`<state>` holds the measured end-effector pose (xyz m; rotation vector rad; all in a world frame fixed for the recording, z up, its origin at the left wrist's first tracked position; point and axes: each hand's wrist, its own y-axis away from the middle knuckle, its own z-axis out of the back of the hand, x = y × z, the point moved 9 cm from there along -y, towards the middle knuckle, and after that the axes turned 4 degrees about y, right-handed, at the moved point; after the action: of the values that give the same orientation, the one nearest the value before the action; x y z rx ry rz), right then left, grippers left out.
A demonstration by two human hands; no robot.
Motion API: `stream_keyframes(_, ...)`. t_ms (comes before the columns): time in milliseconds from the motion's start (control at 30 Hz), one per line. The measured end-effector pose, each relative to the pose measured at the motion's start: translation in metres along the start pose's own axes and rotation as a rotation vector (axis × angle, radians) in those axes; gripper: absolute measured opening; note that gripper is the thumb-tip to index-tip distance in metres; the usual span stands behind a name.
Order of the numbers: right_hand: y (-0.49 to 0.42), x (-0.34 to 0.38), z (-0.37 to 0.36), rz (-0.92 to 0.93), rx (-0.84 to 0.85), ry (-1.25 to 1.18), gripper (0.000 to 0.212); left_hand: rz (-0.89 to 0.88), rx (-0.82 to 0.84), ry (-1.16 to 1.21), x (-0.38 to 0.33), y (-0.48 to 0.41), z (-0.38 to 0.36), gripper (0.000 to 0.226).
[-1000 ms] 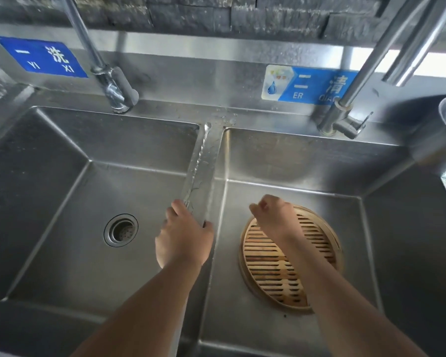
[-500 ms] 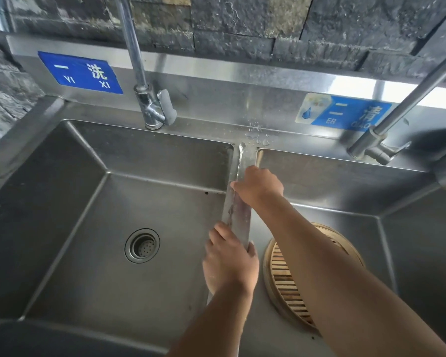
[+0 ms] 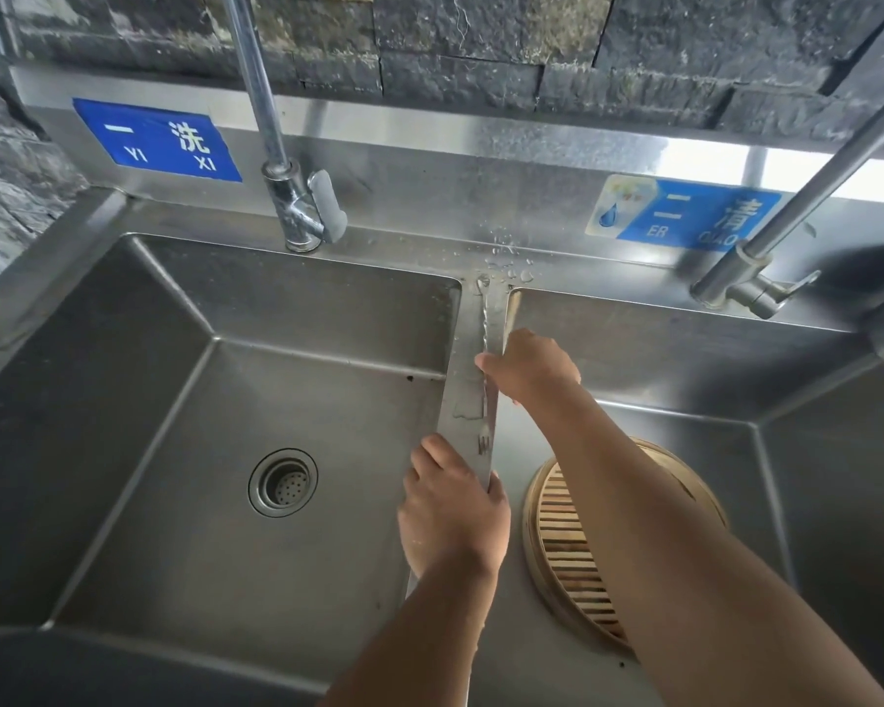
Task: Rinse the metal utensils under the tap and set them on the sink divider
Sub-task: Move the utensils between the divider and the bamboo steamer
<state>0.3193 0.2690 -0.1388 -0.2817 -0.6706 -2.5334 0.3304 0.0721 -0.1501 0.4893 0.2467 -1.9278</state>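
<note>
A stainless-steel double sink fills the view, and its narrow steel sink divider [image 3: 463, 400] runs from 12 o'clock down toward 6 between the two basins. Along the divider lies a thin twisted-stem metal fork [image 3: 485, 400], tines toward 6 o'clock and its small rounded end at 12, close to the wet back ledge. The right hand [image 3: 529, 367] sits at the middle of the fork's stem, fingers curled down with the tips pinched at the stem; whether they truly grip it cannot be told. The left hand [image 3: 452, 512] rests on the divider at 6 o'clock of the fork, just beside the tines, fingers wrapped over the edge and holding no utensil. At 4 o'clock, on the floor of the right basin, lies a round bamboo steamer lid [image 3: 562, 543], partly hidden by the right forearm. The left basin's round steel drain strainer [image 3: 283, 482] sits at 8 o'clock. A chrome tap [image 3: 297, 196] stands at 11 o'clock.
</note>
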Motion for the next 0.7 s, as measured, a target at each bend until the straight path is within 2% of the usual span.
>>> stream_keyframes(100,-0.001,-0.008,-0.003,0.022,0.051,-0.142,0.026,-0.001,0.0,-0.002,-0.001,0.0,0.0,0.06)
stream_keyframes(233,0.002,-0.017,-0.004,0.083,0.04,-0.255,0.019,0.004,0.001,-0.017,-0.001,0.0,0.0,0.059)
stream_keyframes(400,0.011,-0.057,-0.013,0.115,0.018,-0.279,0.028,-0.005,-0.014,-0.003,0.0,-0.002,-0.002,0.055)
stream_keyframes(700,0.027,-0.178,-0.053,0.028,0.065,-0.189,0.021,0.0,-0.044,-0.061,0.001,-0.005,-0.004,0.055)
